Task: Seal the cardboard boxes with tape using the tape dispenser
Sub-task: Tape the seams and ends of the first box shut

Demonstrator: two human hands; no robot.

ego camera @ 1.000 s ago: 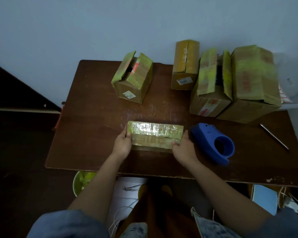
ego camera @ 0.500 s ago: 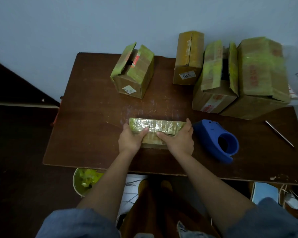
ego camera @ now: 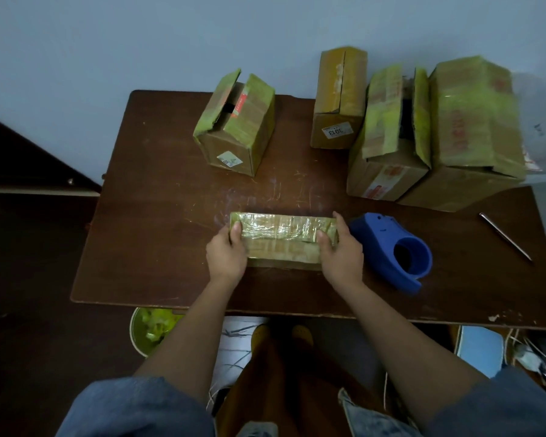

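Whereas half a second ago both hands lay close together over the middle of the flat box, thumbs nearly meeting on its top, they now sit apart at its two ends. Nothing else on the table point(ego camera: 158, 253) has shifted.

Farthest beyond the flat box, toward the wall, stand four cardboard boxes: the big box point(ego camera: 473, 121) beyond and right of it, an open-flapped box point(ego camera: 388, 146) touching that one's left side, a narrow upright box point(ego camera: 339, 96) next along with a label reading 3013, and a tilted box point(ego camera: 237, 127) beyond and left of the flat box, its top flaps parted.

Just right of the flat box rests the blue tape dispenser point(ego camera: 391, 247), close beside the right hand; whether they touch cannot be told. Well to the right of that lies a thin metal rod point(ego camera: 505, 236).

At the table's near middle lies the flat box point(ego camera: 284, 241), its top wrapped in shiny tape. Left hand point(ego camera: 226, 257) grips its left end, thumb curled onto the top. Right hand point(ego camera: 341, 255) grips its right end, thumb on top and forefinger reaching along the far corner.
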